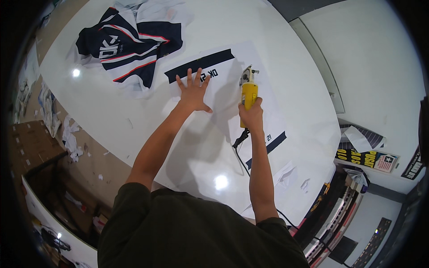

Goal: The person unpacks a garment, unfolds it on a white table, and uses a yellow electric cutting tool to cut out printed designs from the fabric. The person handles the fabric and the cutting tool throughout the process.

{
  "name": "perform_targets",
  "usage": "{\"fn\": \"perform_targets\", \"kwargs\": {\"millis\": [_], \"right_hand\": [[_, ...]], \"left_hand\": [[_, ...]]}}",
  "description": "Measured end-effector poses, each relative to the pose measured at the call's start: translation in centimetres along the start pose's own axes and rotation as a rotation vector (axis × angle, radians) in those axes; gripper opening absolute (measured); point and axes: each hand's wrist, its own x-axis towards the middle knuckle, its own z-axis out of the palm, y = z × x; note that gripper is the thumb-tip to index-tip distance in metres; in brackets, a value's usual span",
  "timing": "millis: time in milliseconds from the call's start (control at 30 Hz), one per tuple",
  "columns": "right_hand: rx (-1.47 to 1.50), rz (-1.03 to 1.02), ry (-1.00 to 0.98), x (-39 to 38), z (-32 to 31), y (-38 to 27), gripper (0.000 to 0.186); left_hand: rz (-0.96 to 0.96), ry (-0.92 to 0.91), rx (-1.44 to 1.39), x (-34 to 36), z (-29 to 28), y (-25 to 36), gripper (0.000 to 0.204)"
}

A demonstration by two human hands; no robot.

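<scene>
My left hand [194, 95] lies flat with fingers spread on a white printed sheet [228, 96], which looks like fabric or paper. Its fingertips reach the black band [201, 65] along the sheet's far edge and partly cover dark lettering. To the right, my right hand [252, 117] is wrapped round the yellow body of an electric rotary cutter [249, 93]. The cutter's round blade head points away from me, over the right part of the sheet. A black cord [240, 154] trails from its rear toward me. Another dark strip [275, 144] lies beside my right forearm.
Dark, white and red printed fabric pieces [129, 51] are heaped at the table's far left. White scraps [285, 175] lie near the right edge of the white table [107, 120]. Scraps [71, 138] litter the floor by a brown carton [33, 145]. Long rolls [330, 228] stand lower right.
</scene>
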Motion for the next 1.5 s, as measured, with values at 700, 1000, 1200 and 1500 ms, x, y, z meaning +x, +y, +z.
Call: {"fn": "perform_targets", "kwargs": {"millis": [700,1000,1200,1500], "right_hand": [[-0.008,0.099,0.072,9.9,0.2,-2.0,0.07],[0.404,0.221,0.179,18.8,-3.8,1.6,0.064],[0.842,0.138,0.166,8.0,-5.1,9.8,0.051],[0.678,0.204,0.446,-5.3,-7.7,25.4,0.055]], "left_hand": [[0.018,0.065,-0.071,-0.8,-0.4,-0.5,0.141],[-0.107,-0.041,-0.052,-9.3,-1.6,-7.6,0.14],[-0.2,0.159,-0.061,-11.5,1.3,-8.9,0.118],[-0.206,0.103,0.006,-6.0,1.9,-0.4,0.121]]}}
